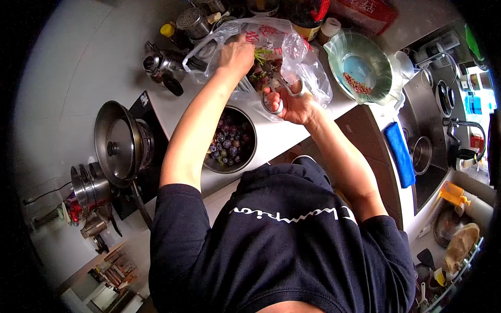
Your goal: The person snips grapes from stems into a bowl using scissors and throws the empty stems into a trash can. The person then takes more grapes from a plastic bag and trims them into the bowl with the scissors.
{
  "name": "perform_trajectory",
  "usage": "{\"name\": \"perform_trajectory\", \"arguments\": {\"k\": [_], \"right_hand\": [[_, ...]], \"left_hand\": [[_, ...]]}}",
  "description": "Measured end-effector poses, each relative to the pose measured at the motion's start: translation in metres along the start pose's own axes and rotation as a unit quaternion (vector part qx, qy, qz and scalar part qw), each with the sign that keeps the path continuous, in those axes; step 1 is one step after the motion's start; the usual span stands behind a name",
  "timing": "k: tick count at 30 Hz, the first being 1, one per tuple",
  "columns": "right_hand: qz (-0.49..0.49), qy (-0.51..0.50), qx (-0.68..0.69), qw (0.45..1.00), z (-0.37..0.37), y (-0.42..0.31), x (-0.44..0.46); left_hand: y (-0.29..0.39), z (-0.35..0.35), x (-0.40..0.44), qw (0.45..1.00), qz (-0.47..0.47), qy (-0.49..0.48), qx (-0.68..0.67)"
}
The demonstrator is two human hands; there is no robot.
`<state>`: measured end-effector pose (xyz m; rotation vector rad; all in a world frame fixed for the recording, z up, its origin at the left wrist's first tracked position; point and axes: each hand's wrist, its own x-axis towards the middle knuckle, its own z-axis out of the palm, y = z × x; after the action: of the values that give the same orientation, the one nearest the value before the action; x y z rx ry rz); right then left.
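My right hand (296, 104) is closed round the handles of a pair of scissors (278, 109), whose blades point into an open clear plastic bag (308, 68) with red print. Inside the bag lie green stems (262, 55) and a dark bunch of grapes (259, 79), partly hidden. At the bag's left side, my left hand (238, 56) has its fingers curled in beside the stems; what they grip is hidden. Below the left forearm stands a metal pot (254, 140) holding loose purple grapes (228, 143).
A pale green bowl (339, 52) with small reddish bits stands right of the bag. Left is a stove with a lidded pan (116, 143). A glass kettle (156, 65) and jars line the back. A sink (425, 120) and a blue cloth (400, 155) are at right.
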<state>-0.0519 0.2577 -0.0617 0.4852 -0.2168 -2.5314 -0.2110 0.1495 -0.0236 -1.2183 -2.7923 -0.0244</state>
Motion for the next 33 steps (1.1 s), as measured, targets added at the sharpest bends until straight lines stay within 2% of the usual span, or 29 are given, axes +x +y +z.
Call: {"name": "perform_trajectory", "arguments": {"k": [1,4,5,7,14,16,20,23,30,33], "right_hand": [[-0.006,0.005,-0.007,1.000,-0.001,0.000,0.000],[-0.022,0.024,-0.007,0.999,-0.003,0.001,-0.002],[-0.033,0.038,-0.002,0.999,-0.004,0.001,-0.003],[-0.033,0.032,-0.007,0.999,-0.003,0.000,-0.007],[-0.034,0.022,-0.033,0.999,0.000,-0.001,-0.018],[-0.038,-0.018,-0.064,0.997,-0.003,-0.001,-0.019],[-0.060,0.031,-0.079,0.995,-0.002,0.002,-0.025],[-0.047,0.010,-0.099,0.994,-0.002,0.003,-0.027],[-0.055,0.037,-0.105,0.992,-0.001,0.007,-0.037],[-0.055,0.026,-0.099,0.993,-0.003,0.011,-0.039]], "left_hand": [[-0.003,0.000,0.002,0.999,0.005,-0.047,0.005],[-0.009,-0.001,-0.001,0.996,0.027,-0.068,0.046],[-0.008,-0.002,-0.004,0.996,0.027,-0.068,0.046],[-0.005,-0.002,-0.008,0.999,0.011,0.004,0.045],[-0.002,0.004,-0.006,0.989,0.032,-0.046,0.138],[-0.004,0.009,-0.006,0.990,0.035,-0.048,0.128],[-0.005,0.018,-0.010,0.993,0.060,-0.015,0.097],[-0.011,0.022,-0.010,0.991,0.111,-0.008,0.072],[-0.006,0.011,-0.017,0.994,0.092,0.000,0.058],[-0.004,0.012,-0.018,0.988,0.137,0.012,0.071]]}}
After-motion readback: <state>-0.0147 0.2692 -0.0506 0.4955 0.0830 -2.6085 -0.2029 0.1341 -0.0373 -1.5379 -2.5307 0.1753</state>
